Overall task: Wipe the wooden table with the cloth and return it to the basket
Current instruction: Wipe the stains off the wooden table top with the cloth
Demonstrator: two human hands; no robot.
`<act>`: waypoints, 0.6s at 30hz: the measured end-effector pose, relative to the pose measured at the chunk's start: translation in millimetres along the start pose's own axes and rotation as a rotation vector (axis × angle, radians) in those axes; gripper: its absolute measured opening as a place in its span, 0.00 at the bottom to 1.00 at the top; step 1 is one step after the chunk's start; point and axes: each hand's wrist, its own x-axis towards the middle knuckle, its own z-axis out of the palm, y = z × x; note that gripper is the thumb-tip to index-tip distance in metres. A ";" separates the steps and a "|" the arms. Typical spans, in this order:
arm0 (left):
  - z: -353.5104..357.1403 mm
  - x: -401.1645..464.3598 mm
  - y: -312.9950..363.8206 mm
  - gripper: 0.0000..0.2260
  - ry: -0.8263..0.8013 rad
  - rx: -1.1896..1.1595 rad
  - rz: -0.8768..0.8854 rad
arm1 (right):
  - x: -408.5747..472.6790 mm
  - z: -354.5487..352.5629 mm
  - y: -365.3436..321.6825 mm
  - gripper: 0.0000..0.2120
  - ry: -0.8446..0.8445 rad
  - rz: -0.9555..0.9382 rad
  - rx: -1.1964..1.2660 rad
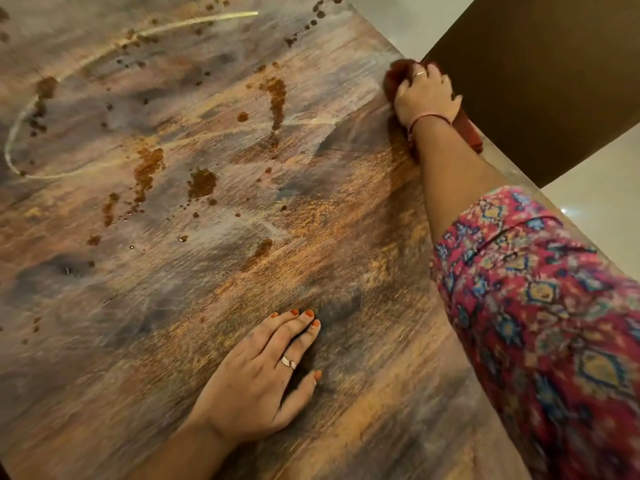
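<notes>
The wooden table [207,271] fills most of the view, its top streaked and dotted with wet brown spots. My right hand [427,95] reaches far out to the table's right edge and grips a dark red cloth [398,76], bunched under the fingers; a strip of the cloth [469,131] hangs past the wrist over the edge. My left hand [263,379] lies flat on the tabletop near me, fingers straight and together, holding nothing. The basket is not in view.
A dark brown chair back or panel [540,81] stands just beyond the table's right edge, close to the cloth. Pale floor [595,188] shows past that edge. Wet brown patches [201,183] and a curved shiny streak [104,53] mark the table's left half.
</notes>
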 end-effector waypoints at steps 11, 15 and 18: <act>-3.6 -0.5 2.3 0.26 -0.001 0.014 0.002 | -142.1 27.5 54.8 0.24 0.185 -0.068 -0.108; -3.1 -0.6 1.8 0.26 0.005 0.015 -0.001 | -74.9 11.5 42.1 0.24 0.126 0.009 -0.044; -3.0 0.6 1.1 0.25 0.016 0.019 -0.005 | -22.2 2.4 28.3 0.25 -0.004 -0.017 0.018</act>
